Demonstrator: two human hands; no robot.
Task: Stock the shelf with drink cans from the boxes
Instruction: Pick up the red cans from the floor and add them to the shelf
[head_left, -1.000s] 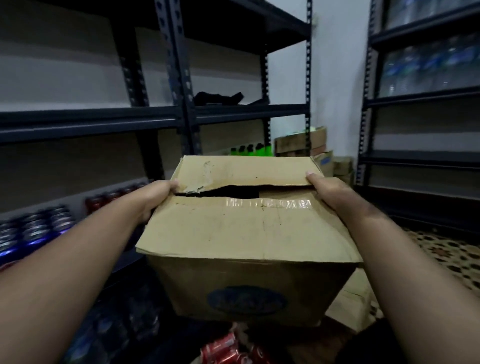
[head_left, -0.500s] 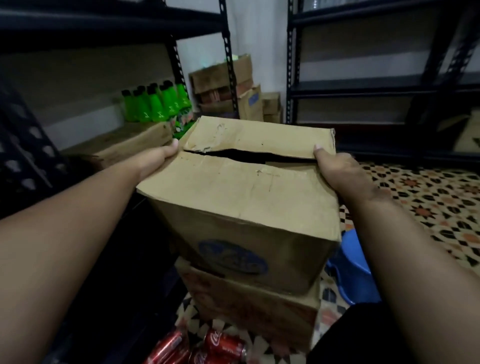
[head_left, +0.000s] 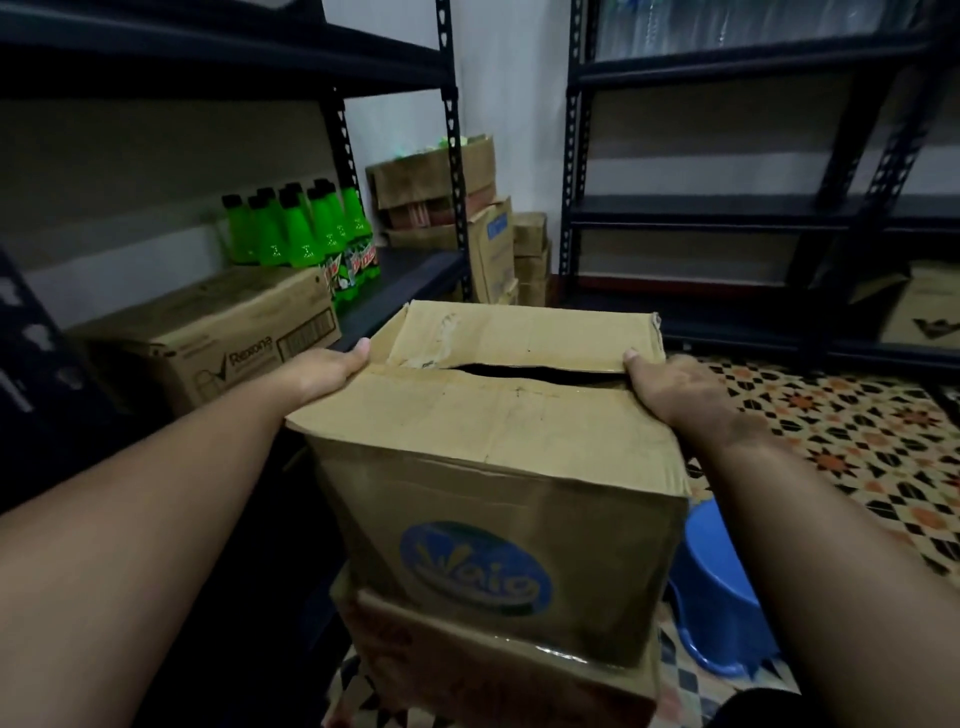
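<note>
I hold a worn brown cardboard box (head_left: 498, 441) with a blue oval logo on its front. My left hand (head_left: 324, 371) grips its left top edge and my right hand (head_left: 670, 387) grips its right top edge. The top flaps are nearly closed, with a dark slit between them, so the contents are hidden. The box rests on or just above a second cardboard box (head_left: 498, 670) below it. The dark metal shelf (head_left: 415, 270) stands to the left.
Green soda bottles (head_left: 306, 228) and a printed carton (head_left: 228, 338) sit on the left shelf. Stacked boxes (head_left: 467, 208) fill the far corner. A blue plastic tub (head_left: 717, 587) lies on the patterned tile floor (head_left: 857, 431) at right. Another dark rack (head_left: 727, 208) stands behind.
My view has swung right and down, away from the shelf with cans. The box has come down with both hands still on it, onto the box below.
</note>
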